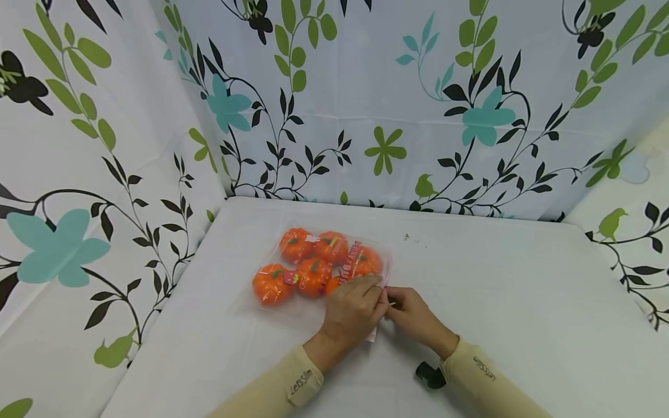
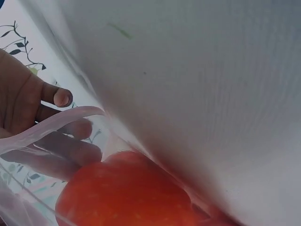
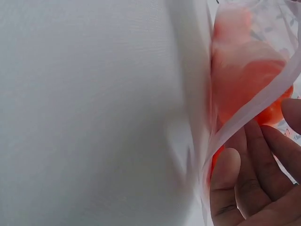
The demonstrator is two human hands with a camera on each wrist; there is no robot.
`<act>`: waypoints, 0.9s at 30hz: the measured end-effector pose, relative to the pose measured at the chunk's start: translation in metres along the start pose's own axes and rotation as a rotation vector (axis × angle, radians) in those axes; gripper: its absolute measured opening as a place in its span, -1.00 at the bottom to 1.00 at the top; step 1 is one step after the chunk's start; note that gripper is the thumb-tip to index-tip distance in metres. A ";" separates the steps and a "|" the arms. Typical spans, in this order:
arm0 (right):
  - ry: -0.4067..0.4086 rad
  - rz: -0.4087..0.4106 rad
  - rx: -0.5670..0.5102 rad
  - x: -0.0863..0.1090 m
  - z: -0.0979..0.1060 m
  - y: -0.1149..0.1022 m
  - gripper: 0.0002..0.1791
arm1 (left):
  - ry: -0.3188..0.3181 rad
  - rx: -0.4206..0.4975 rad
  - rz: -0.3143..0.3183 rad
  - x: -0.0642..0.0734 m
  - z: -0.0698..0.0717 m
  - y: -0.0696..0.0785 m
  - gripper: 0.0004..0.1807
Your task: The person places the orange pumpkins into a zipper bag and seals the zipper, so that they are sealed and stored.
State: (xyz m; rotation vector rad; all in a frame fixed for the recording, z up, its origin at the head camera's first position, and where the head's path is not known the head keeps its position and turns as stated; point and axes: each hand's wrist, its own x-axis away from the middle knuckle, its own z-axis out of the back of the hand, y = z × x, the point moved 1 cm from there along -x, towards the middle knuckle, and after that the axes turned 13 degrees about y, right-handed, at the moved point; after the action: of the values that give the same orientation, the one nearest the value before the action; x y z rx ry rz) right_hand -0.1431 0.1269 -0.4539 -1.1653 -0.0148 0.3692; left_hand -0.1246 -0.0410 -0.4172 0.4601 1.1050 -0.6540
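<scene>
A clear zip bag (image 1: 308, 313) with red lettering and a pink edge strip lies on the white table. Inside it are several small orange toy pumpkins (image 1: 272, 284) with green stems. My left hand (image 1: 349, 313) reaches over the bag's right side, back of the hand up, and grips the bag by its edge. Close by on the right, my right hand (image 1: 420, 319) pinches the same edge with thumb and fingers. In the left wrist view, some fingertips (image 2: 87, 153) show behind the bag's film beside a pumpkin (image 2: 124, 193). The right wrist view shows the pink strip (image 3: 263, 96) running across my fingers.
A small dark object (image 1: 431, 375) sits beside the right sleeve (image 1: 483, 371). White cloth printed with leaves and flowers (image 1: 334, 104) hangs behind the table and along both sides. The white tabletop (image 1: 502, 290) extends to the right of the hands.
</scene>
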 end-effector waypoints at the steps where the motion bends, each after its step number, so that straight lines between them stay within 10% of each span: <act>1: -0.002 -0.011 0.002 0.000 0.000 0.000 -0.79 | 0.001 -0.001 0.001 0.000 -0.001 0.000 -0.91; 11: 0.014 -0.024 0.040 0.007 0.008 0.008 -0.72 | -0.012 0.016 0.021 -0.003 -0.008 0.005 -0.92; 27: 0.364 -0.144 0.097 0.027 0.042 -0.005 -0.79 | -0.127 0.024 0.005 0.004 -0.008 0.009 -0.86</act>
State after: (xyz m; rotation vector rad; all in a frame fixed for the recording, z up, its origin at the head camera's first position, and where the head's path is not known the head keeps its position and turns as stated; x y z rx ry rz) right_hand -0.1252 0.1702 -0.4373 -1.1142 0.2330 0.0264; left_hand -0.1225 -0.0302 -0.4237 0.4358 0.9768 -0.6832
